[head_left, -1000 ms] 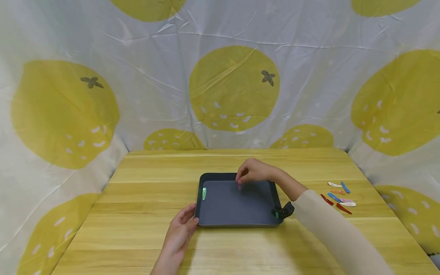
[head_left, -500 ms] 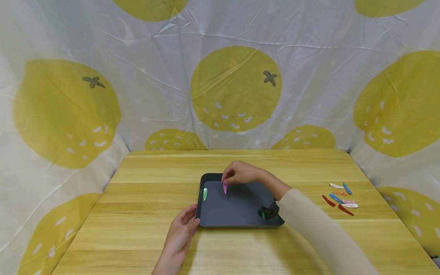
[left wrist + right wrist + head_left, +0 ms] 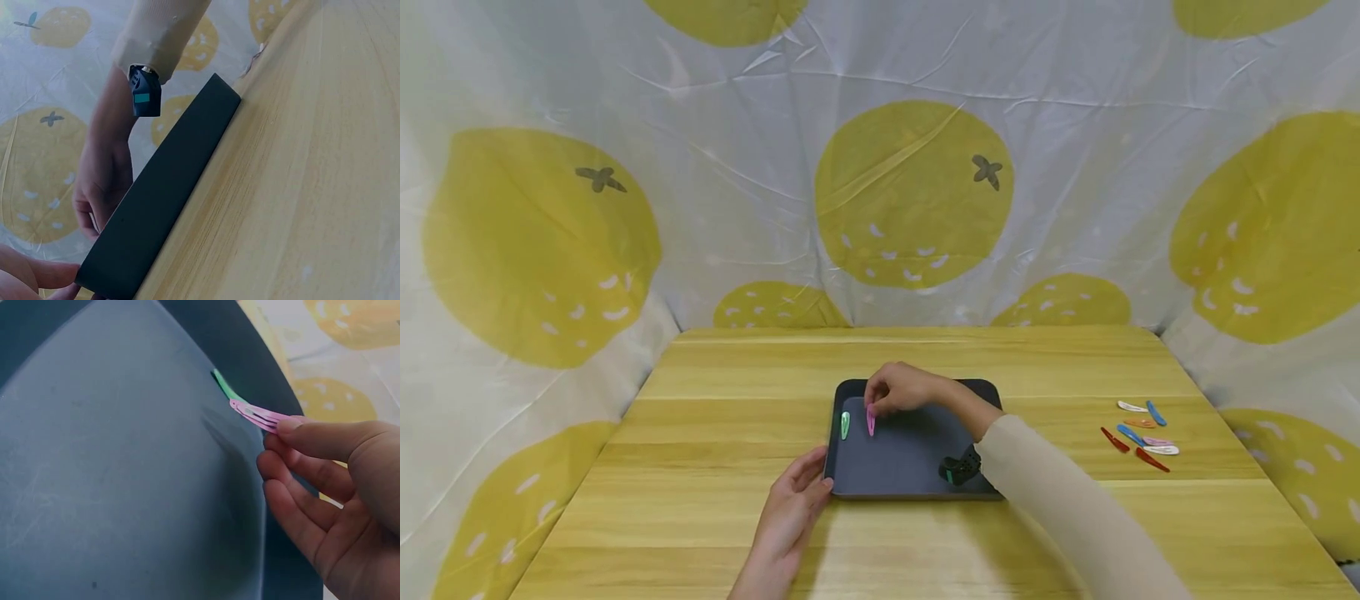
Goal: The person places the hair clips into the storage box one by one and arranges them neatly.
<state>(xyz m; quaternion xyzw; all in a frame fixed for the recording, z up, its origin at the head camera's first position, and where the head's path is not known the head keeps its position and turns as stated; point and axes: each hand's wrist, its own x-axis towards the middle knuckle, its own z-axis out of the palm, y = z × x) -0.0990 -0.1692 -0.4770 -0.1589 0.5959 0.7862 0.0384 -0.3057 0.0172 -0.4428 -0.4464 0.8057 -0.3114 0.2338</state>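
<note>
A dark grey rectangular baking tray [image 3: 910,467] lies on the table. My left hand [image 3: 795,508] holds it at the near left corner, thumb on the corner and fingers along the left side. Above the tray's left part, my right hand [image 3: 901,388] pinches a pink snap hair clip [image 3: 256,414] between thumb and forefinger, its free end pointing down. A green hair clip [image 3: 846,426] lies inside along the left wall, just left of the pink one. In the right wrist view the pink clip partly covers the green clip [image 3: 226,386].
On the right of the table lie several loose hair clips: white [image 3: 1132,407], blue [image 3: 1156,413], orange [image 3: 1140,423], red [image 3: 1115,440] and a pink one [image 3: 1157,442] among them. A lemon-print cloth [image 3: 737,208] hangs behind and beside the wooden table [image 3: 700,467].
My right hand has moved left across the tray with the pink hair clip, to beside the green one. The left hand has stayed at the tray's corner.
</note>
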